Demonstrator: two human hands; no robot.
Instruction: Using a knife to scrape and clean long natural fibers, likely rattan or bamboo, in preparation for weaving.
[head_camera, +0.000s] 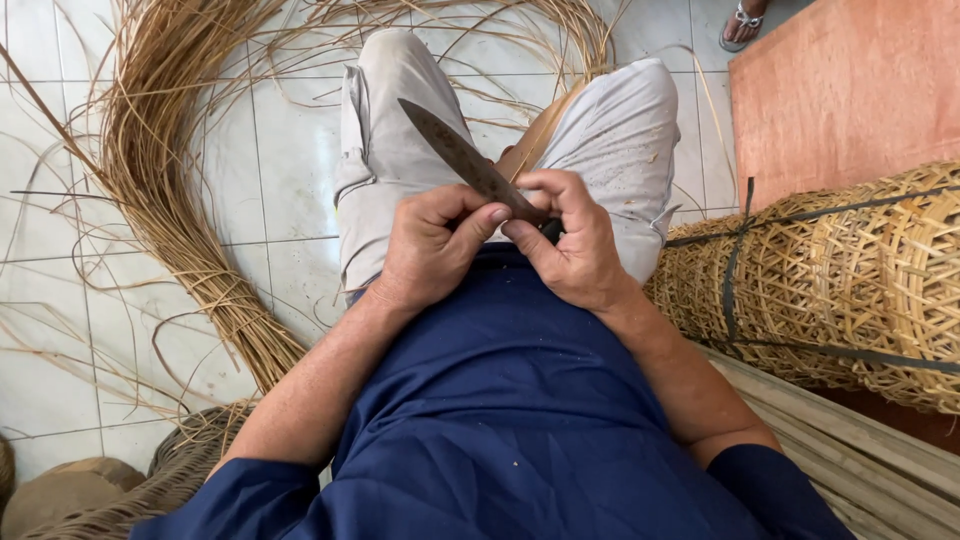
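I sit with my knees up over a white tiled floor. My right hand (570, 240) grips the dark handle of a long knife (462, 155), whose worn blade points up and to the left over my left thigh. My left hand (432, 245) is closed beside it, thumb pressing against the base of the blade. A thin tan rattan strip (535, 140) runs between my knees under the hands. Whether my left hand pinches the strip is hidden by the fingers.
A large bundle of loose rattan strands (170, 170) curves over the floor at left. Rolled woven cane webbing (840, 280) tied with dark straps lies at right, beside a reddish board (850, 90). Pale slats (860, 450) are lower right. Another person's sandalled foot (742, 25) shows at top.
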